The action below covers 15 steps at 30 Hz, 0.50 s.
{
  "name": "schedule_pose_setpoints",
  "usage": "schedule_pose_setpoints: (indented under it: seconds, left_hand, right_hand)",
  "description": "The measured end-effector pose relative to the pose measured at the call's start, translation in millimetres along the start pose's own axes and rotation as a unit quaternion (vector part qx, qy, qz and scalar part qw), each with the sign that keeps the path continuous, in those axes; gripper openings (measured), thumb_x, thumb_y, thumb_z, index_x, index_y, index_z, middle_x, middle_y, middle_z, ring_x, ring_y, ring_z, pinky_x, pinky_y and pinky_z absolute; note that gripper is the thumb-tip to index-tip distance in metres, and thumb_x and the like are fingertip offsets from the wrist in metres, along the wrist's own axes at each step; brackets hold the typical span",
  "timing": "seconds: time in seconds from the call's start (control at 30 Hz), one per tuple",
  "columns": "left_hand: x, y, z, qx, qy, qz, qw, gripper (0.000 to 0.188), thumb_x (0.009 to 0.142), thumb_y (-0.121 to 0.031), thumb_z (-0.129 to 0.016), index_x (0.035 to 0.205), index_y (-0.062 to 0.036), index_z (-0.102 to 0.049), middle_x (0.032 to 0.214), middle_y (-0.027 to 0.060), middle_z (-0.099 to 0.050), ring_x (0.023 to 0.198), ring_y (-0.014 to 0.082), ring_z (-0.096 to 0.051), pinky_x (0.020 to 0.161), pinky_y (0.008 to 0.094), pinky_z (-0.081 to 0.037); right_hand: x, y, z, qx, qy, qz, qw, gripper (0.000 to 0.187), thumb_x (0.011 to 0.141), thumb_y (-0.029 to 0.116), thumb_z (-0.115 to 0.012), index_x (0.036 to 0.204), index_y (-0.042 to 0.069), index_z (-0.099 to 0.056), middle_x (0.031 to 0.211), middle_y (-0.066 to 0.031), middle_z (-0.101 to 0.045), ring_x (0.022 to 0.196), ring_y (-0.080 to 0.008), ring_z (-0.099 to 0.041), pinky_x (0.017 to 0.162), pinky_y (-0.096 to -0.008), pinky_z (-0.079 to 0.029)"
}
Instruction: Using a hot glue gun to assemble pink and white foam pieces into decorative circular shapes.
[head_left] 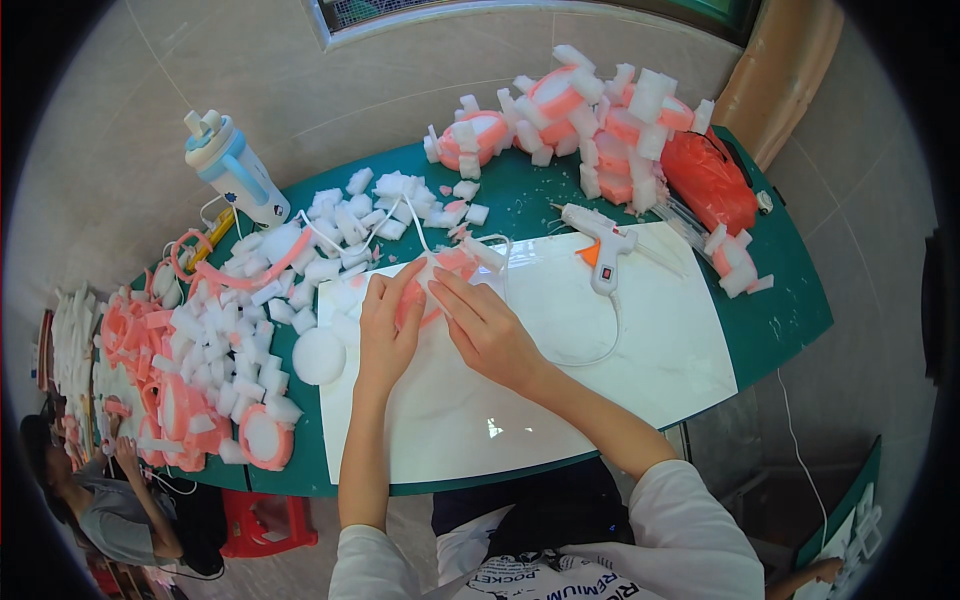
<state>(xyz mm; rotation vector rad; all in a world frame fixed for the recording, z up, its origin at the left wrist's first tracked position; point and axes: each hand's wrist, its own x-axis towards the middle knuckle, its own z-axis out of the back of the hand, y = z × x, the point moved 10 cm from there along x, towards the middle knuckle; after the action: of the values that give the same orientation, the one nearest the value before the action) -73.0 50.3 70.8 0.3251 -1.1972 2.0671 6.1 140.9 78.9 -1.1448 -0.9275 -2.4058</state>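
Note:
Over the upper left part of a glossy white board (560,420), both my hands close on a pink-and-white foam piece (432,317). My left hand (388,325) grips its left side. From the right, my right hand (488,335) presses on it with fingers held together. Most of the piece is hidden by my fingers. A white disc (319,356) lies beside my left wrist. Right of my hands a white glue gun (606,246) with an orange trigger rests on the board, its cord curling toward me.
White foam chunks (240,350) and pink foam rings (140,330) are heaped at left. Pink-and-white foam assemblies (610,130) pile up at the back right, beside a red bag (712,182). A bottle (238,170) stands at the back left. Another person (125,515) sits at far left.

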Motion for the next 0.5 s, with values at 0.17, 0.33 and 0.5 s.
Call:
schedule_pose_setpoints:
  seconds: [0.17,0.33,0.5]
  left_hand:
    - [-0.2,2.6,-2.1,-0.005,0.02,0.009,1.0,0.033,0.087,-0.012,-0.052,0.119,-0.0107,-0.057,0.074,0.0072,-0.037,0.067,0.0185,-0.04,0.06,0.0276,-0.035]
    - [1.9,-2.1,-1.8,0.01,0.007,-0.012,1.0,0.033,0.086,-0.009,-0.053,0.118,-0.0098,-0.058,0.075,0.0076,-0.039,0.068,0.0184,-0.042,0.061,0.0281,-0.036]
    - [1.2,-2.8,-2.7,0.003,0.005,-0.001,1.0,0.033,0.085,-0.007,-0.053,0.117,-0.01,-0.058,0.076,0.0083,-0.041,0.069,0.019,-0.043,0.062,0.0289,-0.037]
  right_hand:
    - [-0.7,0.1,-3.4,-0.005,0.014,0.001,1.0,0.04,0.076,-0.005,-0.055,0.116,-0.005,-0.052,0.121,-0.0176,-0.051,0.089,-0.0295,-0.055,0.078,-0.0346,-0.047]
    - [3.7,1.2,0.9,-0.018,0.008,0.011,1.0,0.041,0.075,0.0,-0.058,0.116,-0.003,-0.052,0.122,-0.0174,-0.051,0.095,-0.0318,-0.053,0.084,-0.0381,-0.044]
    - [10.8,11.7,23.3,-0.062,-0.045,0.019,0.997,0.04,0.074,0.005,-0.062,0.113,0.001,-0.055,0.12,-0.0159,-0.052,0.096,-0.0312,-0.053,0.085,-0.0401,-0.041]
